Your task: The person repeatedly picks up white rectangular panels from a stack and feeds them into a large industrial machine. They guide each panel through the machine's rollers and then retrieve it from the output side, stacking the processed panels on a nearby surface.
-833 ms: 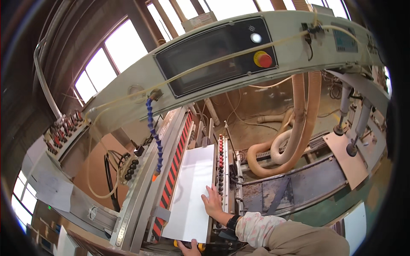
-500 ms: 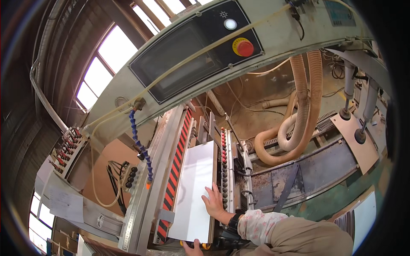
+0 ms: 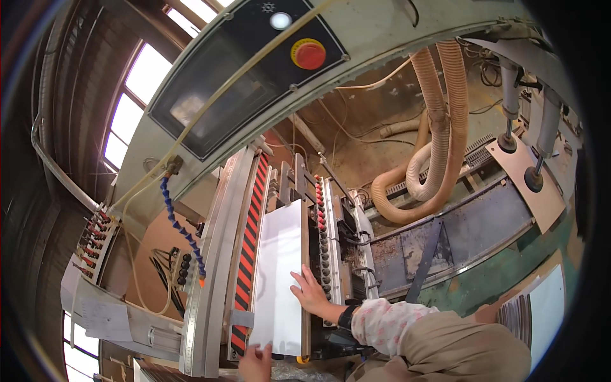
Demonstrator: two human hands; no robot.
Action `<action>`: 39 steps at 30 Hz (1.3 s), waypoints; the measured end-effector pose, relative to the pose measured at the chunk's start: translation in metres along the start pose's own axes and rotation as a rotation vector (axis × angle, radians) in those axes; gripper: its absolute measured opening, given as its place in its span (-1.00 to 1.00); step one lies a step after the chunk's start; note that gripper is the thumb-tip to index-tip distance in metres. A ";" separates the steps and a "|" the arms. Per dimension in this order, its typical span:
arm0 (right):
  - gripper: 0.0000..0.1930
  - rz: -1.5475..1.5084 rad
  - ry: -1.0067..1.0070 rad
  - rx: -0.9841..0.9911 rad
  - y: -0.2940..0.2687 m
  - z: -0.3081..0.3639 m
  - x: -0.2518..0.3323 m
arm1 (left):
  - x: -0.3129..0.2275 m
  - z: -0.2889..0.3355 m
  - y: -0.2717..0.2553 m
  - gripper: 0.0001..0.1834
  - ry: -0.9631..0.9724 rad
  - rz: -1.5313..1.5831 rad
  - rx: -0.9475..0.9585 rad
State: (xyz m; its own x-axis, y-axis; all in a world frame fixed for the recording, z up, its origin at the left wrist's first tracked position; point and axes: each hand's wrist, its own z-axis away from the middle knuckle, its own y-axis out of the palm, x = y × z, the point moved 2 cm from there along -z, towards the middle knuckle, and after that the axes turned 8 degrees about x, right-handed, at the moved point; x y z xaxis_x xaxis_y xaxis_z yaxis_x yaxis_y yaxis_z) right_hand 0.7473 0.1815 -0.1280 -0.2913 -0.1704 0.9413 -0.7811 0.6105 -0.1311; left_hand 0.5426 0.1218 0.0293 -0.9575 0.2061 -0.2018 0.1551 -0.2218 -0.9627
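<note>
A long white panel (image 3: 278, 274) lies lengthwise on the machine bed, beside a red-and-black striped strip (image 3: 247, 264). My right hand (image 3: 312, 294) rests on the panel's right edge with its fingers spread and its thumb reaching over the white face. There is a dark band on that wrist. At the near left corner of the panel is my left hand (image 3: 256, 365). Its thumb and fingers are slightly bent and apart, and its lower part is cut off by the picture edge. Whether those fingertips touch the panel is hard to make out.
Overhead spans a machine housing with a dark screen (image 3: 213, 95) and a red stop button (image 3: 310, 55). A blue jointed hose (image 3: 175, 219) hangs left of the bed. Red and black rollers (image 3: 323, 235) line the panel's right. Ribbed ducts (image 3: 453, 127) and suction cups (image 3: 533, 179) stand farther right.
My left hand has shifted from the middle of the panel's near edge to its near left corner. My right hand stays on the right edge. The whole view has shifted somewhat.
</note>
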 end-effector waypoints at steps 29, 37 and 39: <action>-0.56 -0.732 0.606 0.643 -0.087 0.070 -0.112 | -0.148 -0.230 0.060 -0.71 0.588 -0.179 0.244; -0.54 -0.828 0.466 0.504 -0.053 0.036 -0.115 | -0.139 -0.228 -0.015 -0.76 0.480 0.301 0.294; -0.49 -0.956 0.518 0.530 -0.045 0.012 -0.097 | -0.134 -0.230 -0.013 -0.75 0.528 0.281 0.273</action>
State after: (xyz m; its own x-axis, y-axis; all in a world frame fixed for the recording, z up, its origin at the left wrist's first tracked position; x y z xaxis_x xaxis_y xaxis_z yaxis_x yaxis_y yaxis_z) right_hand 0.8038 0.1614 -0.2170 0.6887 0.0240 0.7247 -0.7248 -0.0061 0.6890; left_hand 0.7244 0.3163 0.0275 -0.6306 0.5300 -0.5669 0.2478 -0.5548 -0.7943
